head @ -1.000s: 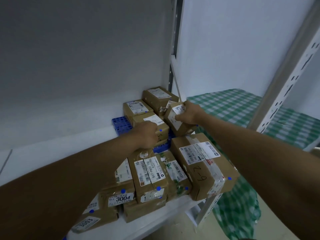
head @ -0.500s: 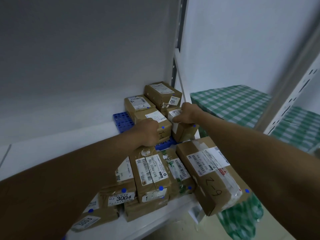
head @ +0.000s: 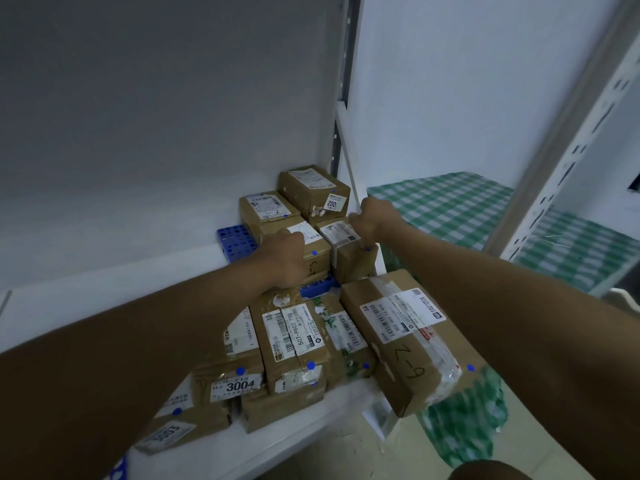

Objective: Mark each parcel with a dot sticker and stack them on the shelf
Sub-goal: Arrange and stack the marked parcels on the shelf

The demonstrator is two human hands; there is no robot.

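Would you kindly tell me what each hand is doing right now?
Left hand: gripping a parcel.
Right hand: fingers hidden, cannot tell; beside another parcel.

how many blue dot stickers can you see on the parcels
9 visible: 2 on the back boxes, 2 on the boxes under the hands, 5 on the front parcels. Arms may hide more.

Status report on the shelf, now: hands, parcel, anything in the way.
Left hand resting on a rear parcel. Right hand at the small parcel beside it, grip unclear. Big Z-9 box overhangs the shelf edge, under the right arm.
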